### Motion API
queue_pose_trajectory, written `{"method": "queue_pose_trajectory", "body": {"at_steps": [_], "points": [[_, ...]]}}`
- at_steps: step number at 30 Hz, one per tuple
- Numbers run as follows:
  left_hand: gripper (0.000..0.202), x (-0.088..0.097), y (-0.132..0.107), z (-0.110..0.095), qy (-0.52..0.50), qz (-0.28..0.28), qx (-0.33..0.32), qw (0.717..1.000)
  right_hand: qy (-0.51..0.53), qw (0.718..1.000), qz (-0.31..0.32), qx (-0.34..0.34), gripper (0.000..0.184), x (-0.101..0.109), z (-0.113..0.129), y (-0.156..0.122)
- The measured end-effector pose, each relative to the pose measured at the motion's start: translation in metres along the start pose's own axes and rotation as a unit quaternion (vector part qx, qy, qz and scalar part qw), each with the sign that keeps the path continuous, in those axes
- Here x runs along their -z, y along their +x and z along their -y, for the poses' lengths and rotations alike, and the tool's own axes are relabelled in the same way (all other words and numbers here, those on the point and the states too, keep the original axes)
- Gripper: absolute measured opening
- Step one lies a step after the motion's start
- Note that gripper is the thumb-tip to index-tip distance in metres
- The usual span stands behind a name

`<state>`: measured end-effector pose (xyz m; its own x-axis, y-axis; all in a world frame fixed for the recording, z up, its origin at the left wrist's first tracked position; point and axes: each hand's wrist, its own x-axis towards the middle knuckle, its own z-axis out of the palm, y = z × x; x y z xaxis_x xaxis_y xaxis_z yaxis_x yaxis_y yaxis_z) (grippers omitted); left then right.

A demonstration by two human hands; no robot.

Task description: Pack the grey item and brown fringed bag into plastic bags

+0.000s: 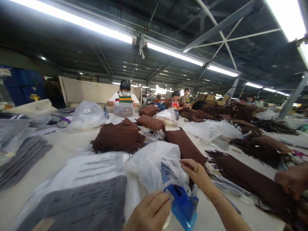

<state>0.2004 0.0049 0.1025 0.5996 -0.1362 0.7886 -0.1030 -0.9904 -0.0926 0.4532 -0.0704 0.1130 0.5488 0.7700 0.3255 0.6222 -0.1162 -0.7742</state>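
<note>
My left hand [149,212] is at the bottom edge, its fingers closed in a pinch on a small tan strip that looks like tape, at the top of a blue tape dispenser [182,205]. My right hand [196,173] reaches in from the lower right and pinches the edge of a crumpled white plastic bag [154,163], which lies just behind the dispenser. The bag partly covers the dispenser's upper part. A folded grey cloth [79,205] in clear printed wrapping lies to the left of my hands.
Another person's hand [294,180] rests on brown fringed scarves [243,175] at the right. More brown scarf piles [117,138] and plastic bags [86,115] cover the long table. Grey folded cloths [21,157] are stacked at the left. Several seated workers [124,94] are at the far end.
</note>
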Motion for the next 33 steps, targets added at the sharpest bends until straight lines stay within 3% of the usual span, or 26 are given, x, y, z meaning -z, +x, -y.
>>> {"method": "queue_pose_trajectory", "body": {"at_steps": [2,5,8,11,14,19,23,26,28,30,33], "points": [[0.024,-0.028,0.038,0.011,-0.054,0.074,0.026,0.995,0.002,1.0,-0.012,-0.022,0.034,0.009,-0.014,-0.01],[0.025,-0.063,0.078,0.024,-0.054,0.234,0.098,0.966,-0.007,0.996,-0.057,-0.067,0.032,0.012,-0.035,-0.02],[0.023,-0.085,0.097,0.035,0.014,0.354,0.076,0.932,-0.001,0.99,-0.084,-0.111,0.028,0.004,-0.045,-0.02],[0.021,-0.095,0.1,0.042,0.054,0.404,0.031,0.913,0.037,0.987,-0.08,-0.134,0.016,-0.007,-0.045,-0.013],[0.021,-0.099,0.097,0.05,0.081,0.419,0.029,0.904,0.092,0.983,-0.076,-0.139,0.011,-0.015,-0.042,-0.005],[0.026,-0.1,0.096,0.066,0.137,0.427,0.086,0.89,0.215,0.961,-0.045,-0.167,0.021,-0.016,-0.038,-0.001],[0.03,-0.1,0.099,0.061,0.173,0.421,0.138,0.88,0.277,0.942,-0.032,-0.189,0.026,-0.018,-0.037,0.002],[0.041,-0.098,0.099,0.051,0.13,0.376,0.072,0.915,0.288,0.939,-0.037,-0.185,0.027,-0.021,-0.036,0.004],[0.037,-0.099,0.099,0.048,0.071,0.367,0.019,0.927,0.273,0.945,-0.051,-0.175,0.028,-0.019,-0.04,0.004],[0.027,-0.102,0.097,0.05,0.043,0.387,0.061,0.919,0.234,0.956,-0.078,-0.162,0.027,-0.015,-0.048,0.002],[0.024,-0.108,0.094,0.059,0.05,0.402,0.185,0.896,0.141,0.971,-0.134,-0.141,0.02,-0.005,-0.061,-0.003]]}}
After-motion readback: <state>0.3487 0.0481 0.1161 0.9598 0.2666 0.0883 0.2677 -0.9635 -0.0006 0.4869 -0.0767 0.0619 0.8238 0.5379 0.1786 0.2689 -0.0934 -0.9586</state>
